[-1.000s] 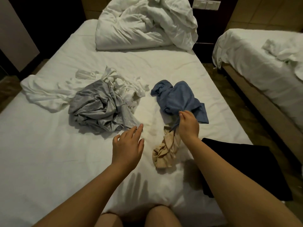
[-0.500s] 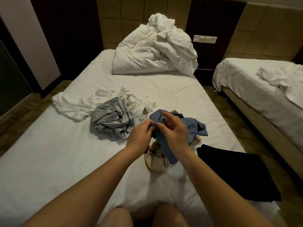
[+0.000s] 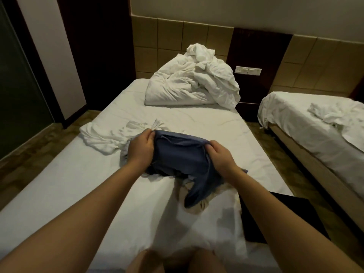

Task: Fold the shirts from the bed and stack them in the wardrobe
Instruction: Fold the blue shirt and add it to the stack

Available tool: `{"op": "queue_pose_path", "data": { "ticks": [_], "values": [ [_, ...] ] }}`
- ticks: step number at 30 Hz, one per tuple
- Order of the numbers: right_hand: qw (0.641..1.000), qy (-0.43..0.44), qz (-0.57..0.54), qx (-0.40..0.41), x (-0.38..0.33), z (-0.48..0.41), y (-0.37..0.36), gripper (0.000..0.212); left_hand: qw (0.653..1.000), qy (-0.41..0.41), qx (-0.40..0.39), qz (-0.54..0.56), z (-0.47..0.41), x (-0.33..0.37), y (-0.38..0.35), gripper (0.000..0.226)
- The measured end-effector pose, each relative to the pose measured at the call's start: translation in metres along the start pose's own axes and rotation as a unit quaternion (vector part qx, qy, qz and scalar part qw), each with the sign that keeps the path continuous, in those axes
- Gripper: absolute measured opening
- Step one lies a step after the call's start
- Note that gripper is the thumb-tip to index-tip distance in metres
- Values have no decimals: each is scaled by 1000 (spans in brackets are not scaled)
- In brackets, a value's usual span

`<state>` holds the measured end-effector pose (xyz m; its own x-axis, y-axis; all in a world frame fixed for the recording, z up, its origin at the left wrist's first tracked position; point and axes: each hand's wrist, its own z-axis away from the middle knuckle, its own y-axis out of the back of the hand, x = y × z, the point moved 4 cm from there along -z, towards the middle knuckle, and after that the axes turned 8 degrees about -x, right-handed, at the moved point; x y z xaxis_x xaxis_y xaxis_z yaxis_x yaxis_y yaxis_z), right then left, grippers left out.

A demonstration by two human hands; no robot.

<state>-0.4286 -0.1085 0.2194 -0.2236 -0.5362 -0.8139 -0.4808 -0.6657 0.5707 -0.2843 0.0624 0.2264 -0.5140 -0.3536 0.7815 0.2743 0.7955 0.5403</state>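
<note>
spreading is the step in hand: the left hand (image 3: 140,147) and the right hand (image 3: 220,156) each pinch a bunched edge of the crumpled blue cotton shirt (image 3: 177,160), fingers curled into the cloth. they hold it just above the white-sheeted bed (image 3: 78,184), and its lower part hangs down onto the sheet. folding proper looks not yet begun, and no wardrobe can be picked out for certain. the next move, as i judge it, calls for finding the shoulders or hem, drawing the hands apart and laying the shirt flat on bare sheet. counted: one blue shirt, in hand; one rumpled white shirt (image 3: 106,134) near the bed's left edge; one sliver of grey fabric (image 3: 124,152) behind the left wrist; one beige garment (image 3: 202,206) under the blue tail; one flat black garment (image 3: 275,213) at the right edge.
</note>
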Motion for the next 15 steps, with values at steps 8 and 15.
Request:
{"op": "queue_pose_path", "data": {
  "ticks": [8,15],
  "values": [
    [927,-18,373,-42,-16,2,4,12,991,-25,130,11,-8,11,82,29],
    [995,-64,39,-66,-22,1,22,11,982,51,5,-183,-7,-24,102,30]
  ]
}}
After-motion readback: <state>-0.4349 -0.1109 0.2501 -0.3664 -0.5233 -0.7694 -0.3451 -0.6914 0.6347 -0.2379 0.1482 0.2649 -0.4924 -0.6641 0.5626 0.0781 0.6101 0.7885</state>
